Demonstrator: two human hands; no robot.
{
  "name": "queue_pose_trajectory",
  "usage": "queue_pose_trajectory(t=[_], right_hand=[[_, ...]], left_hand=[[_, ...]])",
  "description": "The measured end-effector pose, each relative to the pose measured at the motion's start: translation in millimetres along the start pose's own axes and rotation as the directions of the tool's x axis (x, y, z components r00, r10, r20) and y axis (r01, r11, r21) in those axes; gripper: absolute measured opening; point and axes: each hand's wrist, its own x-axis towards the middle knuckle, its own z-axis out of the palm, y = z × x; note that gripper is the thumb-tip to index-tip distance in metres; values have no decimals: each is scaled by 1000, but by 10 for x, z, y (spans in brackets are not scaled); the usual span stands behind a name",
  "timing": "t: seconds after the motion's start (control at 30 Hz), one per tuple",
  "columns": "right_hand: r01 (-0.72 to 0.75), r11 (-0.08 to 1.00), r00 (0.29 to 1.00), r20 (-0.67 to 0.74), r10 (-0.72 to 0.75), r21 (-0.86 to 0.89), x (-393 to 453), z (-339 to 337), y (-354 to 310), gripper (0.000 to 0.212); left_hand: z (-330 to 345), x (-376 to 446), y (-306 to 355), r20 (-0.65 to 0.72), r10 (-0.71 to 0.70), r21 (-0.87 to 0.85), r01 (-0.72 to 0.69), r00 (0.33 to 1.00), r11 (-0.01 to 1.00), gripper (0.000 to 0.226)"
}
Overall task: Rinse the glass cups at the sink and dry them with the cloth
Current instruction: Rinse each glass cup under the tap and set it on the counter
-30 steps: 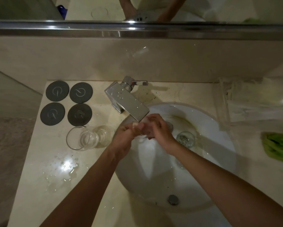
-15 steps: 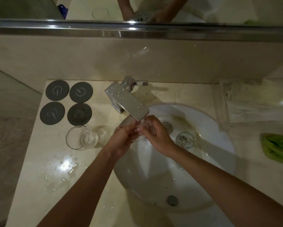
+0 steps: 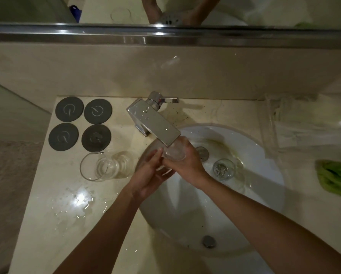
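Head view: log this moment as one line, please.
phase: rinsing | right hand: grips glass cup under faucet | left hand: touching cup, fingers relaxed | second cup: in sink | third cup: on counter | green cloth: untouched

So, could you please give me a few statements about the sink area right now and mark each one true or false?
1. The right hand holds a glass cup under the faucet. True.
2. The green cloth lies inside the sink. False: it lies on the counter to the right of the sink.
3. Four dark round coasters sit on the counter to the left of the faucet. True.
4. The glass on the counter stands upright. False: it lies on its side.
5. A small glass sits in the sink. True.
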Motion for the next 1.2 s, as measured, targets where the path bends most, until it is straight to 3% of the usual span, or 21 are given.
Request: queue_pose_trajectory(t=[0.17,0.27,0.33,0.47,0.67,0.8,0.9,1.0,1.13,1.2], right_hand=[[47,958,999,-9,-52,-282,81,54,86,43],[87,947,993,-50,-108,-310,67,37,98,47],[110,947,990,-54,-133,-300,72,-11,84,49],[120,947,986,-76,-149,-298,96,-62,68,47],[56,977,996,-57,-70,-207,102,-98,92,47],[95,970,995,-5,-99,-222,76,-153,79,66],[60,981,998,-3,-61,-183,54,-174,51,68],[54,986,998,-26,-58,-159,53,-189,14,59],[19,993,1000,-16,-21,-115,46,-212,-2,59],[2,996,1000,-15,-3,-91,51,-223,7,57]], left_hand=[[249,-54,2,87,162,354,-183,983,917,34],[326,-64,25,107,367,496,-369,924,786,25],[315,-33,65,117,429,597,-409,896,691,19],[293,55,39,32,346,556,-305,938,773,25],[384,-17,27,96,358,533,-352,929,769,29],[418,9,11,-39,300,519,-238,953,821,28],[398,18,33,-4,291,534,-243,957,810,22],[318,52,89,89,324,624,-306,942,719,29],[260,133,109,-19,316,614,-238,949,753,16],[259,141,99,10,291,629,-232,957,742,18]])
